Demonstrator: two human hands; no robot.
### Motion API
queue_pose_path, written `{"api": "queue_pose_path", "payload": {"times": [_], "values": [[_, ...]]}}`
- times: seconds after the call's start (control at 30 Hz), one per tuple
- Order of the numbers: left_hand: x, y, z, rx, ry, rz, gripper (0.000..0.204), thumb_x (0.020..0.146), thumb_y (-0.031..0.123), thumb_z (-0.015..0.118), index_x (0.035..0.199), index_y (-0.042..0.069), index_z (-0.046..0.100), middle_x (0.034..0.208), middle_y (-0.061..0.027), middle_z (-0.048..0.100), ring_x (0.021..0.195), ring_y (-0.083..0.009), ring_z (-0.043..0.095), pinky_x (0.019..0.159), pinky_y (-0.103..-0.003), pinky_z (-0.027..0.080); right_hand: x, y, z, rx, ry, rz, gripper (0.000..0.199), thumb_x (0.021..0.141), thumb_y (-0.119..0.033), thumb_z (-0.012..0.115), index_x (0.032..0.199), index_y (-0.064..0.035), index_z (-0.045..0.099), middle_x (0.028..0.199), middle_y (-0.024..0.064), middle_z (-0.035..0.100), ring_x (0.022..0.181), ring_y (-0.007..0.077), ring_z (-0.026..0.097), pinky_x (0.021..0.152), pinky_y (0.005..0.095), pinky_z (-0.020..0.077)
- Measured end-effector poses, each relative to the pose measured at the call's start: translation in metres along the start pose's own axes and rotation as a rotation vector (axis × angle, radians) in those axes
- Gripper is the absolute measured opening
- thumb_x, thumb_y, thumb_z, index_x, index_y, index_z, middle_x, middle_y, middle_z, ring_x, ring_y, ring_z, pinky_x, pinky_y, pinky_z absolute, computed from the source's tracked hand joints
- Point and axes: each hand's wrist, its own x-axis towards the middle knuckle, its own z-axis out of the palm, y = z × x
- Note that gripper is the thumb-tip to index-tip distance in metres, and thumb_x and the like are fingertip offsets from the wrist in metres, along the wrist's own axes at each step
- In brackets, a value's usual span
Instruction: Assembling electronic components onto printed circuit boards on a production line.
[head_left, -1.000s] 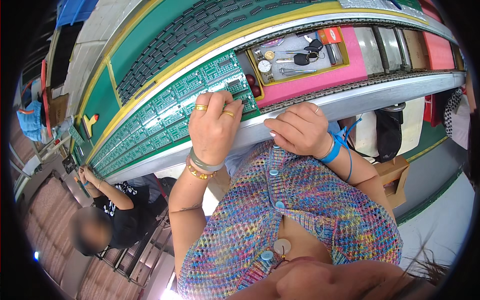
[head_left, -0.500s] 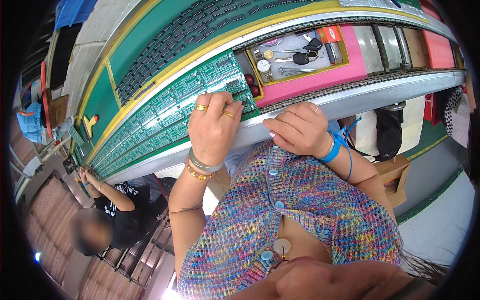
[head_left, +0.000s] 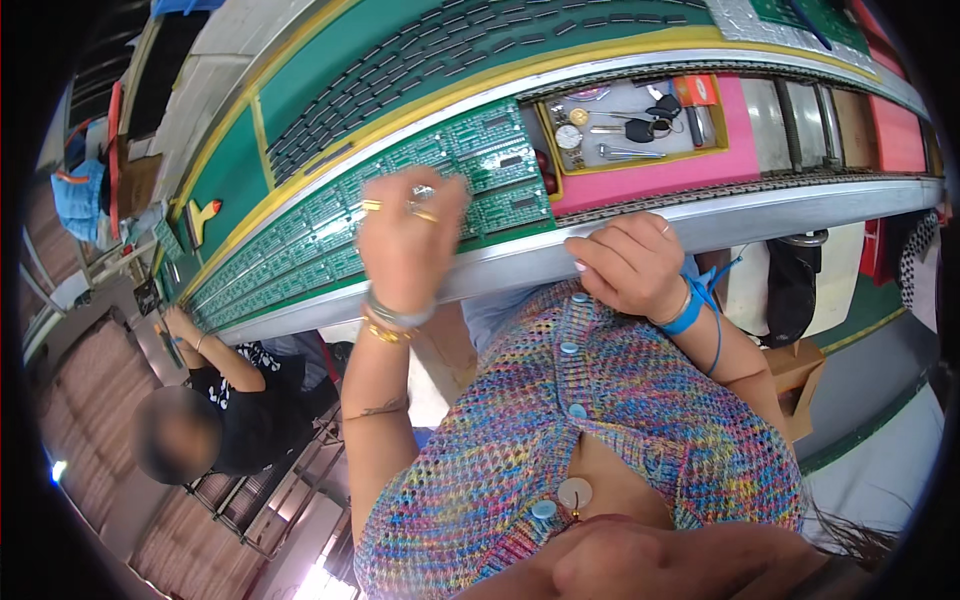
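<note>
My left hand (head_left: 410, 240), smeared by motion, is over the long row of green circuit boards (head_left: 360, 195); its fingers are too blurred to read. Beside it, at the right end of the row, a black chip (head_left: 511, 163) sits on the board, with another chip (head_left: 525, 203) nearer me. My right hand (head_left: 632, 265) rests at the metal rail (head_left: 770, 208) with fingers curled in and thumb against them. Whatever it may hold is hidden.
Loose black chips (head_left: 430, 45) lie in rows on the green shelf beyond the rail. A yellow-edged box (head_left: 640, 155) with keys and a watch stands on a pink sheet (head_left: 690, 175). At far left another person's hands (head_left: 180, 325) are at the line.
My left hand has lifted from the chip at the row's right end and moved left along the boards. The right hand stays curled at the rail. The view has shifted slightly.
</note>
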Motion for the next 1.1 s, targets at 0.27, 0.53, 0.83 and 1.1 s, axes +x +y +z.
{"api": "queue_pose_path", "payload": {"times": [0.27,0.53,0.83,1.1], "values": [[0.0,-0.104,-0.016,0.266,0.1,-0.122,0.019,0.068,0.014,0.08,0.086,0.015,0.074,0.086,0.0006,0.061,0.082,-0.0221,0.054,0.071,-0.035,0.046,0.001,-0.003,-0.002,-0.021,-0.026,-0.012,0.025,0.073,-0.019,0.069,0.098,-0.0132,0.07,0.082,-0.0018,0.063,0.079,0.0172,0.059,0.073,0.0324,0.045],[0.006,-0.099,-0.012,0.203,0.108,-0.055,0.017,0.067,0.01,0.08,0.083,0.012,0.074,0.085,-0.0007,0.061,0.08,-0.0217,0.054,0.071,-0.034,0.045,0.0,-0.002,0.001,-0.041,-0.045,-0.005,0.025,0.074,-0.02,0.069,0.098,-0.0132,0.07,0.082,-0.0019,0.062,0.078,0.0171,0.058,0.073,0.0325,0.0453],[0.016,-0.043,0.006,0.087,-0.001,-0.012,0.013,0.068,0.011,0.078,0.079,0.012,0.072,0.087,0.0008,0.06,0.085,-0.022,0.055,0.068,-0.033,0.049,-0.001,-0.002,0.0,-0.032,-0.048,-0.003,0.025,0.073,-0.019,0.069,0.097,-0.0142,0.07,0.082,-0.0019,0.062,0.078,0.0167,0.059,0.073,0.0322,0.0452],[0.018,-0.044,0.008,0.123,-0.016,0.016,0.013,0.068,0.011,0.078,0.079,0.012,0.072,0.087,0.0014,0.06,0.086,-0.0215,0.056,0.068,-0.033,0.049,-0.001,-0.003,0.0,-0.037,-0.041,0.009,0.026,0.072,-0.019,0.069,0.098,-0.015,0.069,0.082,-0.0024,0.062,0.078,0.0165,0.059,0.073,0.032,0.0449]]}}
